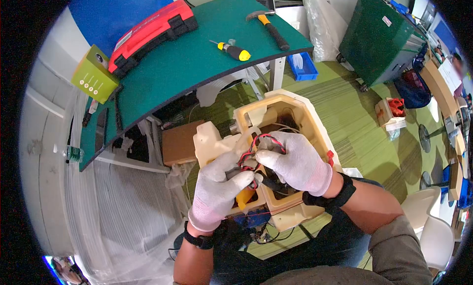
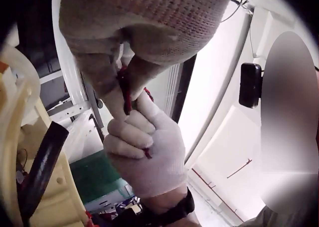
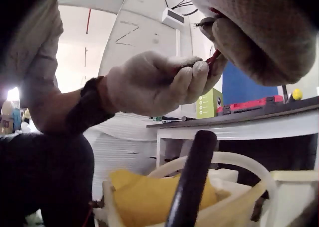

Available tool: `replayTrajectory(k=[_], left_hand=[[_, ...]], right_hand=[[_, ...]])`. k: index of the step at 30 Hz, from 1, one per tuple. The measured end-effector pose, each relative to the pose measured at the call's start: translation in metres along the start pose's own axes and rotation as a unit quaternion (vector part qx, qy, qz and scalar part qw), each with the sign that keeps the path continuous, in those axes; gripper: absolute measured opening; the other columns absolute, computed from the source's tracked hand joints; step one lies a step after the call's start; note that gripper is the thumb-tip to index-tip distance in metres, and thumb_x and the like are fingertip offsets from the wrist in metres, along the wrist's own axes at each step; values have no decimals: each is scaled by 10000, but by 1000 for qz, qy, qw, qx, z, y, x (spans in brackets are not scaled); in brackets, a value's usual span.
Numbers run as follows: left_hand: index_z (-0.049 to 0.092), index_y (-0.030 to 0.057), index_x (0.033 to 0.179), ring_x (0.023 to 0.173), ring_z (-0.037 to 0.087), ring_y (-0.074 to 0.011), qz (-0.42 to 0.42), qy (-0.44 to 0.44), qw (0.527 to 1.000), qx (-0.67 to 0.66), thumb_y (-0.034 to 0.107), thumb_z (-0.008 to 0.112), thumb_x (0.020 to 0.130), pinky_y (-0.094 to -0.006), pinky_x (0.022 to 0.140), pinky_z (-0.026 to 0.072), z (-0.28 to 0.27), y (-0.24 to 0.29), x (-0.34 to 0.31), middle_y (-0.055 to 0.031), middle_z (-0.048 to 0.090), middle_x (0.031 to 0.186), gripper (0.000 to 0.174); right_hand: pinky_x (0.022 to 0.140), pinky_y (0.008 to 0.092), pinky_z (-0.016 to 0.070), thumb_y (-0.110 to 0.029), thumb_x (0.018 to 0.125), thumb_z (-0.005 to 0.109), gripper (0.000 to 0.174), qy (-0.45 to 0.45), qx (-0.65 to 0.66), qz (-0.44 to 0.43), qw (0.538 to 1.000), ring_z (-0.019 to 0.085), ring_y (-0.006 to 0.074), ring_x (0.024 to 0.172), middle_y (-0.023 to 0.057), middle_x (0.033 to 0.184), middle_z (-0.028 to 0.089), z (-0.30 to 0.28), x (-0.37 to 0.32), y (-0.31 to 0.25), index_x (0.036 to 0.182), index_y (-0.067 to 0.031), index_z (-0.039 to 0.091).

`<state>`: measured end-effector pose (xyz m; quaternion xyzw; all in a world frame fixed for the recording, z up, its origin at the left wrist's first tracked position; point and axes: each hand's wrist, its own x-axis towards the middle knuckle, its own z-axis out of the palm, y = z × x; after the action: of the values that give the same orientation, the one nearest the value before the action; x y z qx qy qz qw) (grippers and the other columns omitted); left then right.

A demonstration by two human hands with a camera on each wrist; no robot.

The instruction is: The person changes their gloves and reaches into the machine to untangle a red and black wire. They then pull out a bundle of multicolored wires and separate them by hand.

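Note:
Both hands wear pale knitted gloves and meet above an open cream plastic housing (image 1: 315, 122). A red and black twisted cable (image 1: 263, 137) loops between them. My left hand (image 1: 215, 186) pinches one part of it between thumb and fingers; my right hand (image 1: 299, 163) grips another part close beside. In the left wrist view the red wire (image 2: 124, 90) runs between the fingertips of the left hand (image 2: 134, 27), with the right hand (image 2: 149, 152) just below. The right wrist view shows the left hand (image 3: 154, 82) pinching the cable, near the right hand (image 3: 259, 42).
A green-topped table (image 1: 167, 83) stands ahead, bearing a red case (image 1: 150, 31), a hammer (image 1: 270, 29), a screwdriver (image 1: 234, 50) and a green box (image 1: 96, 76). A black tube (image 3: 192, 182) rises from the housing beside yellow material (image 3: 144, 197). A blue tray (image 1: 302, 67) lies beyond.

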<state>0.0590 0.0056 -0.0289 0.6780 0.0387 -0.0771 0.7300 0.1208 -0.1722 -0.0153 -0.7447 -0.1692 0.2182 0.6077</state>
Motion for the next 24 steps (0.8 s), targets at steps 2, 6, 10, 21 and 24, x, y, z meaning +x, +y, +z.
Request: replayTrajectory(k=[2, 6, 10, 21, 24], left_hand=[[619, -41, 1126, 803, 652, -123, -32, 1, 999, -28, -13, 574, 878, -258, 728, 536, -5, -1, -1, -61, 668, 950, 254], [610, -28, 1105, 749, 647, -129, -2, 54, 996, 66, 12, 546, 896, -255, 669, 525, -11, -12, 0, -72, 666, 922, 222], [636, -44, 1034, 720, 628, -112, 19, 102, 994, 40, 12, 573, 880, -243, 647, 511, 5, 6, -2, -76, 681, 903, 175], [663, -53, 1057, 731, 629, -99, 12, 105, 994, 16, 17, 603, 897, -234, 674, 512, 5, -8, 2, -81, 694, 896, 184], [673, -50, 1041, 715, 620, -93, 19, 141, 989, 27, 23, 606, 898, -224, 655, 498, 1, -12, 1, -71, 690, 874, 175]], right_hand=[[512, 257, 395, -191, 895, 613, 167, -37, 43, 16, 998, 517, 93, 537, 15, 659, 570, -4, 3, 0, 928, -29, 631], [419, 234, 304, -239, 894, 626, 209, -89, 103, 89, 987, 444, 66, 450, -19, 587, 508, -22, 7, -7, 836, -39, 610], [400, 205, 217, -258, 963, 574, 218, -87, 241, 106, 961, 310, 30, 437, -79, 567, 342, -41, 13, 7, 880, -58, 553], [622, 279, 477, -278, 942, 593, 317, -62, 310, 66, 946, 619, 150, 729, 44, 819, 643, -31, 9, 10, 1039, 20, 645], [626, 254, 466, -219, 836, 738, 203, -114, 74, 40, 990, 605, 134, 695, 26, 768, 653, -36, 3, -10, 876, -20, 729]])
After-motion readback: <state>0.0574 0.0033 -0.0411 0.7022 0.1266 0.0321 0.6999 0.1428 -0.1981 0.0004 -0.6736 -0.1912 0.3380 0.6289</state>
